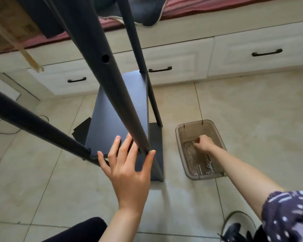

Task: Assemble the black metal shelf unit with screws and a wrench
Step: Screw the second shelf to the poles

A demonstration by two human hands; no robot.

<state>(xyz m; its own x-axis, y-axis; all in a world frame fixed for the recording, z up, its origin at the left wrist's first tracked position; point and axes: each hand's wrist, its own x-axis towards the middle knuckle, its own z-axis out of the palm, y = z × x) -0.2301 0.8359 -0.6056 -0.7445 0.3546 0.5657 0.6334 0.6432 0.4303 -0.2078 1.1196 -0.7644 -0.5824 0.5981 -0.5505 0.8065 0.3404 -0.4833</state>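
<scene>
The black metal shelf unit stands on the tiled floor, its posts (112, 81) rising toward the camera around a dark shelf panel (115, 112). A screw hole (105, 58) shows in the nearest post. My left hand (128, 165) is spread open with straight fingers against the near post and the shelf's front edge. My right hand (202, 143) reaches down into a clear plastic bin (182, 137) on the floor, fingers curled and pinching a small screw (193, 142). A flat wrench (210, 166) and more screws (196, 174) lie at the bin's near end.
White drawers with black handles (267, 53) run along the back under a red mattress. A cardboard box (9, 30) leans at top left. A cable (5, 132) lies on the floor at left. My knee (80, 231) and shoe (234, 229) are near the bottom.
</scene>
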